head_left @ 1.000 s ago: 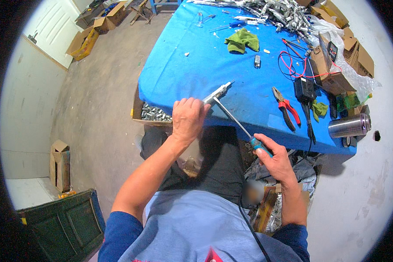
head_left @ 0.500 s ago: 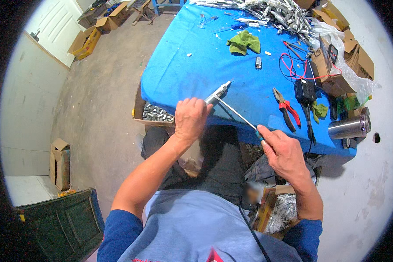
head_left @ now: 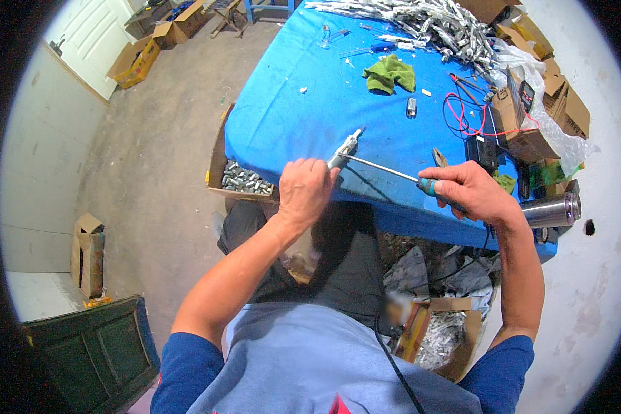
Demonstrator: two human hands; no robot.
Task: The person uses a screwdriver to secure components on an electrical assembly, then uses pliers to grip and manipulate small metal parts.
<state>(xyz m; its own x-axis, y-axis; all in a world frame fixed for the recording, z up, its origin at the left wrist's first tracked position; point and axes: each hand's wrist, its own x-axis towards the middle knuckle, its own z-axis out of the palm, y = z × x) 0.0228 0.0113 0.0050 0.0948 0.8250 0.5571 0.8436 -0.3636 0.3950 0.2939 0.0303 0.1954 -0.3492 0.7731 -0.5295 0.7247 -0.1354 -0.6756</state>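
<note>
My left hand (head_left: pixel 305 188) is closed round the lower end of a slim silver-white stick-shaped piece (head_left: pixel 345 147) at the table's near edge. The piece points up and away to the right, and its kind is unclear. My right hand (head_left: pixel 477 193) grips a screwdriver (head_left: pixel 386 170) by its teal handle. The screwdriver's shaft reaches left, with its tip against the side of the piece just above my left fingers. Pliers (head_left: pixel 439 157) lie beyond my right hand, which hides most of them. A small metal block (head_left: pixel 411 107) and a green cloth (head_left: pixel 389 74) rest farther back.
A blue cloth (head_left: pixel 269 117) covers the table. A heap of silvery strips (head_left: pixel 448 27) lies at the back. Red and black leads (head_left: pixel 455 114), a cardboard box (head_left: pixel 521 127) and a steel cylinder (head_left: pixel 552 212) are on the right. Below the left edge stands a box of small metal pieces (head_left: pixel 216 165).
My right hand has moved right and slightly up, bringing the screwdriver to a flatter angle and covering the pliers. The left hand keeps its hold on the piece, which looks turned a little.
</note>
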